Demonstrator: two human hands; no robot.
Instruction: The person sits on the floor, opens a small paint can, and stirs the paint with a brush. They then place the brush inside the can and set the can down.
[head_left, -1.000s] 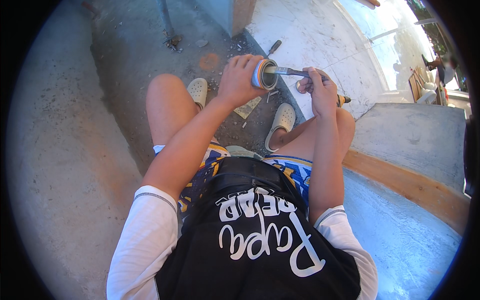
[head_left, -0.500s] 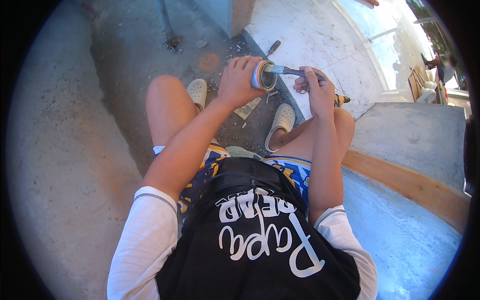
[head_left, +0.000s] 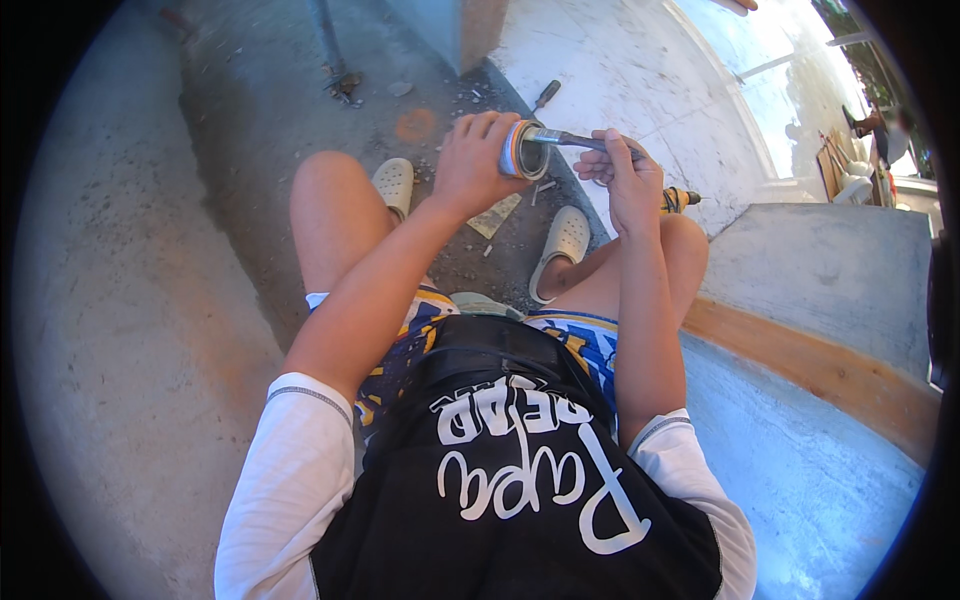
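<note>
My left hand (head_left: 474,165) is wrapped round a small open paint can (head_left: 514,152), tilted with its mouth toward the right. A paintbrush (head_left: 566,139) with a dark handle and a pale metal band reaches into the can's mouth. Its bristles are mostly hidden inside the rim. Gripping the end of that handle is my right hand (head_left: 627,180), with the thumb and fingers pinched on it. Both hands are held above the ground, in front of my bent knees.
Past the can, a screwdriver (head_left: 546,95) lies at the edge of a white slab. Beside my right knee is a yellow-and-black power tool (head_left: 680,200). A wooden board (head_left: 810,370) runs along the right. Rubble and a flat pale piece (head_left: 495,216) lie between my clogs. Far right, a person (head_left: 880,135) is partly visible.
My right hand has moved slightly left toward the can, and the brush sits a little deeper in its mouth. The left hand and can have shifted very slightly left.
</note>
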